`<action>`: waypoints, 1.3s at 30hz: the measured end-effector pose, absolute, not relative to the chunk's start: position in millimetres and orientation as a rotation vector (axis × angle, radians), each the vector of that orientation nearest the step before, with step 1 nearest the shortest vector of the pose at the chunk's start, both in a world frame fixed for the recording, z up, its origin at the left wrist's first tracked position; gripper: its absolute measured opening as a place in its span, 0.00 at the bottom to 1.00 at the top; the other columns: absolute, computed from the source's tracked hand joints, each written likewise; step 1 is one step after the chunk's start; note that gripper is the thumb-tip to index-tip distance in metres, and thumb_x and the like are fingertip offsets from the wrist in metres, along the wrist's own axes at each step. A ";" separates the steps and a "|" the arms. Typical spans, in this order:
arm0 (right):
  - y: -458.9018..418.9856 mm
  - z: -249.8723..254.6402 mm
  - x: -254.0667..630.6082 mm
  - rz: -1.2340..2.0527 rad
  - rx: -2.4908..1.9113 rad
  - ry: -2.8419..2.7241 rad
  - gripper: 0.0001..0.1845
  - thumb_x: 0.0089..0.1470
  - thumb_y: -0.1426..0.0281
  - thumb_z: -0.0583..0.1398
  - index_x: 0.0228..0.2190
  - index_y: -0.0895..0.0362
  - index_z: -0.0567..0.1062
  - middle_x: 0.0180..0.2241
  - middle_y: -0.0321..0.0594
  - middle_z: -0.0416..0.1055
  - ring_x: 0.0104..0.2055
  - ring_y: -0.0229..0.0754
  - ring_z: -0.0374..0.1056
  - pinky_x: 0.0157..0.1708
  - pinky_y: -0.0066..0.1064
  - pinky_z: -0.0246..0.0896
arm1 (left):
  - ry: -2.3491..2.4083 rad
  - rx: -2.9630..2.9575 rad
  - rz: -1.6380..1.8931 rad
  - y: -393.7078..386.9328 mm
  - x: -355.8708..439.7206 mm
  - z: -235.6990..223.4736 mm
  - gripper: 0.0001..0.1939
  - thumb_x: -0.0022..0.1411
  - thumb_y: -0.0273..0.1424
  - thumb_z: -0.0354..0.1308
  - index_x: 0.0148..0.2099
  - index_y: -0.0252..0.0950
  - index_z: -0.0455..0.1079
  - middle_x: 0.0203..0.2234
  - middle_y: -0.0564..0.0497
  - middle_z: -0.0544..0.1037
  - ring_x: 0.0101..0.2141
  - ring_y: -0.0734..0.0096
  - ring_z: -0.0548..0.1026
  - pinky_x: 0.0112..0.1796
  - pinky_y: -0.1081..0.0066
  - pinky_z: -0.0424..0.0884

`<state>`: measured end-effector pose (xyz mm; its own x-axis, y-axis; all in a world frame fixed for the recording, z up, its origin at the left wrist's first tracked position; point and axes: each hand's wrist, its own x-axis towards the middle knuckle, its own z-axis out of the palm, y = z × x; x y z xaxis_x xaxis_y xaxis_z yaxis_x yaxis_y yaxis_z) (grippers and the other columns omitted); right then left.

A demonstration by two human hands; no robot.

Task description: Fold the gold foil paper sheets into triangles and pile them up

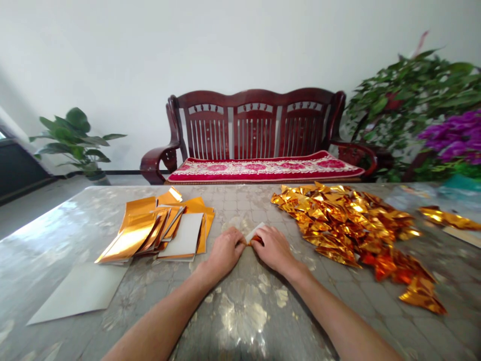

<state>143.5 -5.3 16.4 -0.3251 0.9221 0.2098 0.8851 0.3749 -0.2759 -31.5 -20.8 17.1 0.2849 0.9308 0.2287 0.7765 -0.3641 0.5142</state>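
A small piece of gold foil paper [255, 231], its pale back showing, is pinched between both hands at the middle of the table. My left hand [227, 249] is closed on its left end, and my right hand [273, 249] grips the right end and covers much of it. To the left lies a loose stack of gold foil sheets [130, 225], some pale side up. A big pile of folded gold foil pieces [341, 220] spreads out to the right of my right hand.
A single pale sheet [80, 293] lies on the table [233, 321] at near left. Clear plastic [409, 195] and more gold foil [447, 218] are at far right. Behind the table stand a wooden bench [255, 125] and potted plants [75, 138].
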 end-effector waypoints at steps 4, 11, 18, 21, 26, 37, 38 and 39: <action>-4.5 16.4 143.2 0.156 -1.585 -2.311 0.06 0.58 0.67 0.57 0.31 0.53 0.74 0.37 0.38 0.72 0.41 0.43 0.65 0.37 0.33 0.51 | 1.548 2.294 0.690 -23.6 -33.0 19.8 0.08 0.62 0.25 0.53 0.33 0.37 0.72 0.32 0.51 0.74 0.35 0.69 0.72 0.37 0.74 0.63; -4.1 16.5 142.9 0.151 -1.600 -2.313 0.07 0.58 0.67 0.57 0.31 0.53 0.74 0.37 0.38 0.73 0.41 0.43 0.65 0.37 0.33 0.51 | 1.515 2.316 0.672 -23.3 -35.1 20.4 0.09 0.63 0.26 0.52 0.33 0.37 0.73 0.32 0.51 0.74 0.36 0.70 0.73 0.38 0.74 0.64; -7.0 16.6 141.1 0.106 -1.613 -2.306 0.07 0.59 0.68 0.56 0.31 0.54 0.73 0.38 0.39 0.72 0.40 0.44 0.64 0.36 0.33 0.50 | 1.657 2.324 0.650 -24.8 -27.6 22.6 0.10 0.64 0.30 0.53 0.30 0.37 0.71 0.31 0.51 0.74 0.33 0.70 0.72 0.34 0.73 0.62; -8.3 16.3 140.9 0.106 -1.605 -2.302 0.07 0.59 0.69 0.56 0.32 0.54 0.73 0.38 0.40 0.72 0.41 0.44 0.64 0.37 0.34 0.49 | 1.746 2.335 0.639 -24.6 -23.0 21.4 0.09 0.62 0.30 0.55 0.29 0.37 0.71 0.30 0.50 0.74 0.33 0.69 0.72 0.34 0.73 0.62; -8.7 16.4 140.6 0.116 -1.608 -2.302 0.06 0.59 0.68 0.56 0.32 0.54 0.74 0.38 0.40 0.72 0.42 0.44 0.64 0.37 0.34 0.50 | 1.816 2.323 0.618 -23.2 -20.1 19.6 0.07 0.61 0.31 0.56 0.31 0.38 0.73 0.32 0.50 0.75 0.36 0.67 0.72 0.37 0.71 0.64; -8.3 16.2 145.5 0.106 -1.567 -2.245 0.12 0.61 0.65 0.55 0.28 0.52 0.75 0.35 0.37 0.74 0.40 0.44 0.64 0.37 0.34 0.50 | 1.840 2.335 0.642 -20.1 -21.4 17.7 0.07 0.61 0.33 0.58 0.32 0.39 0.75 0.33 0.49 0.76 0.38 0.64 0.73 0.40 0.68 0.64; -8.2 16.8 146.0 0.091 -1.574 -2.242 0.14 0.62 0.64 0.54 0.27 0.52 0.75 0.35 0.37 0.74 0.40 0.44 0.64 0.37 0.34 0.49 | 1.837 2.336 0.646 -20.1 -21.5 17.4 0.08 0.61 0.33 0.58 0.32 0.39 0.75 0.33 0.49 0.76 0.38 0.64 0.73 0.41 0.68 0.64; -8.0 17.3 146.5 0.075 -1.585 -2.236 0.15 0.62 0.64 0.54 0.26 0.52 0.75 0.35 0.37 0.74 0.40 0.44 0.64 0.37 0.34 0.49 | 1.835 2.336 0.652 -20.1 -21.5 17.1 0.08 0.61 0.34 0.58 0.32 0.39 0.75 0.34 0.49 0.76 0.39 0.64 0.72 0.41 0.68 0.64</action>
<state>146.5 -8.0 17.3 -0.2789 0.9165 0.2868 0.8951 0.3563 -0.2681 -21.5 -20.1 17.1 0.1822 0.9460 0.2681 0.9032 -0.2688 0.3348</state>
